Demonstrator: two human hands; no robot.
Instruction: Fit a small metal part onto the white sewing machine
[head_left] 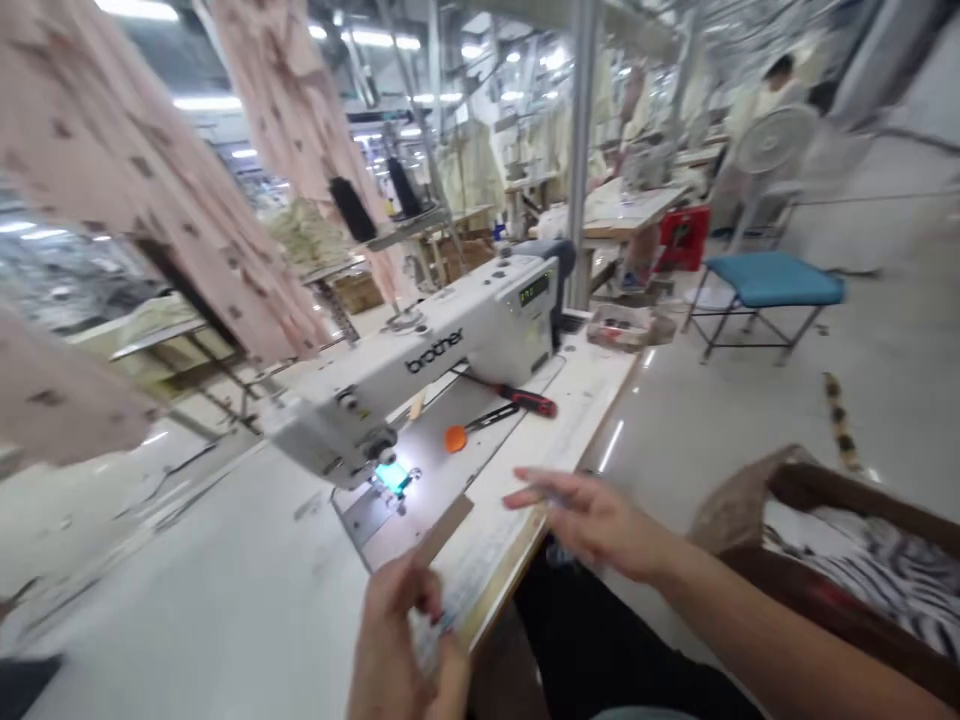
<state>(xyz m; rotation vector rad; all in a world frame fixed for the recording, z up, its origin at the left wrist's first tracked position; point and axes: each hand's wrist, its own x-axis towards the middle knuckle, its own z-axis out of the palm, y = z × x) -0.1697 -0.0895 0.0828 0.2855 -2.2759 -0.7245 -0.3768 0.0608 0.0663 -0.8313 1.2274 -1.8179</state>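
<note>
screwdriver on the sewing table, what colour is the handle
Red and black, on the screwdriver beside the sewing machine; seen in the head view.

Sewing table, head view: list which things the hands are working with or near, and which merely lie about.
In hand or near:
left hand, pinching something small, too blurred to name
right hand, open over the table edge
sewing machine

Lying about:
red-handled tool
blue stool
hanging pink fabric

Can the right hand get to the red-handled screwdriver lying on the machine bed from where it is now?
Probably yes. The right hand hovers open at the table's front edge, and the bed between it and the red-handled screwdriver looks bare apart from an orange-handled tool off to the left.
</note>
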